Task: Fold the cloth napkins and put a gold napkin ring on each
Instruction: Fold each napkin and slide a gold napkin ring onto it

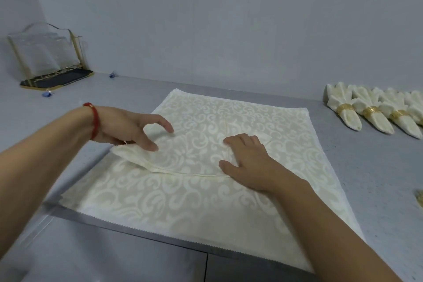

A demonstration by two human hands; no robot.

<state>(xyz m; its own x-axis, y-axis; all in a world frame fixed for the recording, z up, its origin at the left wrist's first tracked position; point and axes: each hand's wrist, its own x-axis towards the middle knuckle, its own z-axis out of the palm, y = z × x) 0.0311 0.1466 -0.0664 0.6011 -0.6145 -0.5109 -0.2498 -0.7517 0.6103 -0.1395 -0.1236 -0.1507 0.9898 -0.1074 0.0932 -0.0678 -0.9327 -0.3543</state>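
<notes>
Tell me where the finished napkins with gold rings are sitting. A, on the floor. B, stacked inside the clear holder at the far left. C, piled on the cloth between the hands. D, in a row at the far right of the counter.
D: the finished napkins, each in a gold ring, lie side by side at the counter's far right, beyond the right hand.
</notes>
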